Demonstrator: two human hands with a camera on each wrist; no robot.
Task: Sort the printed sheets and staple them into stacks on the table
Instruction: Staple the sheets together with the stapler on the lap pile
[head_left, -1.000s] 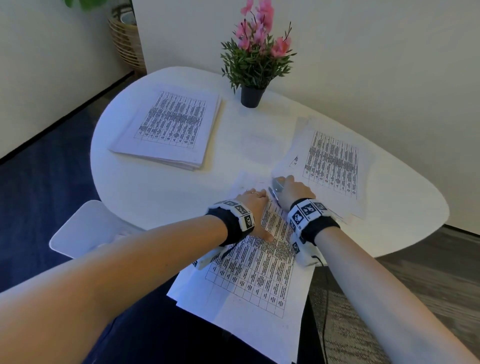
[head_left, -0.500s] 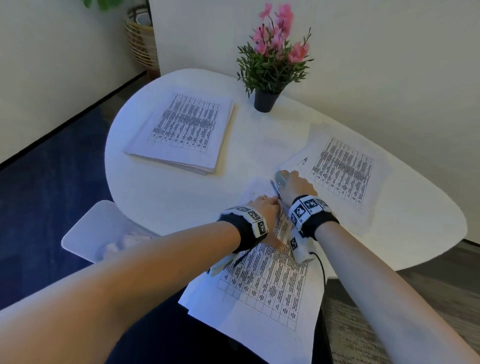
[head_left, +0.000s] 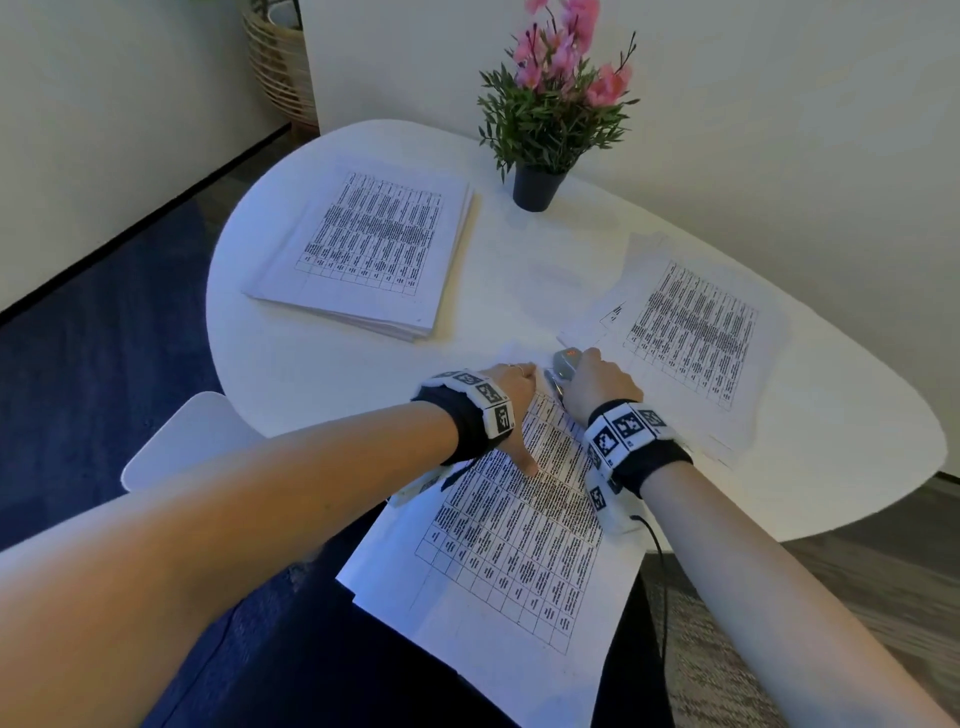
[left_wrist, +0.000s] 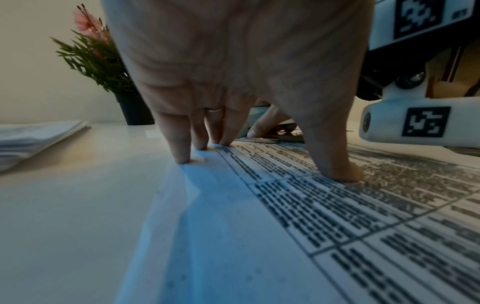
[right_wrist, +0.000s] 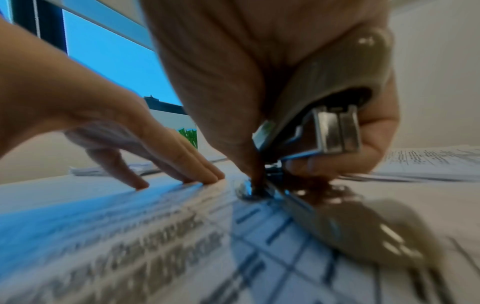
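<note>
A set of printed table sheets (head_left: 514, 540) lies at the near edge of the white table (head_left: 322, 369) and hangs over it toward me. My left hand (head_left: 511, 400) lies flat on its top corner, straight fingers (left_wrist: 182, 148) and thumb pressing the paper down. Right beside it, my right hand (head_left: 597, 384) grips a grey stapler (head_left: 563, 364) set over that same corner; the right wrist view shows the stapler (right_wrist: 319, 107) with its metal magazine in my curled fingers. A thick stack of sheets (head_left: 374, 244) lies at the far left, another pile (head_left: 691, 332) at the right.
A potted plant with pink flowers (head_left: 545, 119) stands at the back of the table near the wall. A white chair seat (head_left: 182, 441) sits below the table's left edge. A woven basket (head_left: 280, 57) stands on the floor in the far corner.
Both hands stay on the top corner of the near sheets; the left hand has shifted slightly closer to the stapler. The head view has moved, so everything sits further right.
</note>
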